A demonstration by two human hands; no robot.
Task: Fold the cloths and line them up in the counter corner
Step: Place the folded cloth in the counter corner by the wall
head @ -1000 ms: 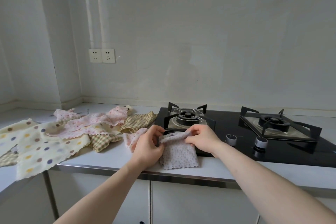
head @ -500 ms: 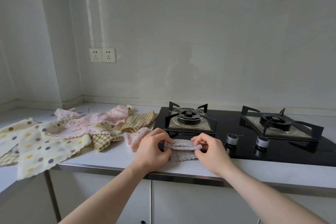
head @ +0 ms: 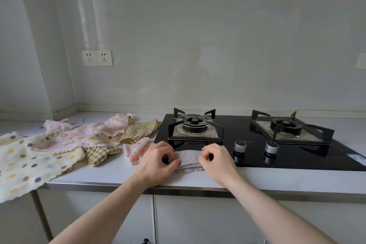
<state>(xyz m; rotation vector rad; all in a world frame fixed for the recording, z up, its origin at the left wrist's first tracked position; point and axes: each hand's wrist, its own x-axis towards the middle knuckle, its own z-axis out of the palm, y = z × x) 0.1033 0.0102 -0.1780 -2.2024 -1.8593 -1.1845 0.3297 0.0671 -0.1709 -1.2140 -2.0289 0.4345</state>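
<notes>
Head view: your left hand [head: 156, 161] and right hand [head: 216, 161] pinch ends of small cloth [head: 189, 159] on counter [head: 111, 174]. Fold step now. Next, probably press flat, carry to corner [head: 79, 114].

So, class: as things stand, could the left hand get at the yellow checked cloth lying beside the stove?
Probably yes. The left hand pinches the small folded cloth, so it must let go first; the yellow checked cloth lies uncovered, with only a pink cloth between.
</notes>
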